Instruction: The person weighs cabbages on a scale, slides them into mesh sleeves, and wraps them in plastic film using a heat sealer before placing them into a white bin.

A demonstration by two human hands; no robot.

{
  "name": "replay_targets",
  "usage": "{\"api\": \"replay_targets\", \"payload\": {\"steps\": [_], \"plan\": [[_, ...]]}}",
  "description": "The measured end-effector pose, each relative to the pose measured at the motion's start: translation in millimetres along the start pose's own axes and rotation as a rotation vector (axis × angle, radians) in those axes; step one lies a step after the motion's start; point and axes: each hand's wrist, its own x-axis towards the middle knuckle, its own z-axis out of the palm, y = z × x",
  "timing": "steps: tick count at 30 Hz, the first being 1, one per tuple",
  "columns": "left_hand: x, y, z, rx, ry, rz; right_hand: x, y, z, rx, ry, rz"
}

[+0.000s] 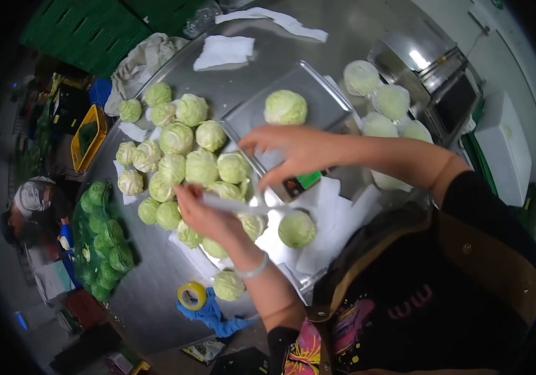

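Note:
My left hand (208,215), with a pale band at the wrist, is closed on a blurred white strip (233,205) over the pile of cabbages (202,167). Above the metal tray's near left part is my right hand (290,150), blurred, its fingers apart and nothing clearly held. One pale green cabbage (285,107) sits on the tray (299,78) just beyond that hand. Under it, a device with a lit green display (309,180) is partly hidden. Another cabbage (297,229) lies nearer my body, beside white sheets (327,219).
Several cabbages in white netting (391,101) stand at the right by a metal machine (440,62). Yellow tape (192,295) and a blue cloth (218,319) lie on the near left table. Green net sacks (102,244) and another person (34,203) are at the left.

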Motion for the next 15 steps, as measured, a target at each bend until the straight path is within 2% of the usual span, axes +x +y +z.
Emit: {"api": "replay_targets", "payload": {"steps": [2, 3, 5, 6, 7, 9, 11, 12, 14, 15], "plan": [[-23, 20, 43, -0.096, -0.116, -0.011, 0, -18, 4, -0.223, -0.198, -0.005], [-18, 14, 35, -0.286, -0.413, -0.060, 3, -16, -1, -0.114, -0.128, 0.014], [-38, 27, 49, -0.146, -0.463, 0.137, 9, -4, -20, 0.099, 0.013, 0.039], [-46, 33, 55, -0.074, -0.489, 0.237, 3, -5, -30, 0.229, -0.016, 0.038], [-46, 29, 47, -0.055, -0.578, 0.244, -4, -8, -39, 0.360, -0.045, 0.035], [-48, 18, 34, -0.102, -0.423, 0.157, -19, -10, -52, 0.659, -0.182, 0.097], [-51, 28, 30, -0.191, -0.276, 0.035, -30, -5, -58, 0.790, -0.032, 0.111], [-38, 13, 6, -0.380, -0.250, -0.036, -35, 2, -61, 0.854, 0.042, 0.120], [-22, -5, -11, -1.101, -0.894, -0.450, -42, 27, -63, 0.814, 0.111, 0.113], [-28, -13, -13, -0.939, -0.867, -0.385, -47, 35, -54, 0.811, 0.151, 0.080]]}}
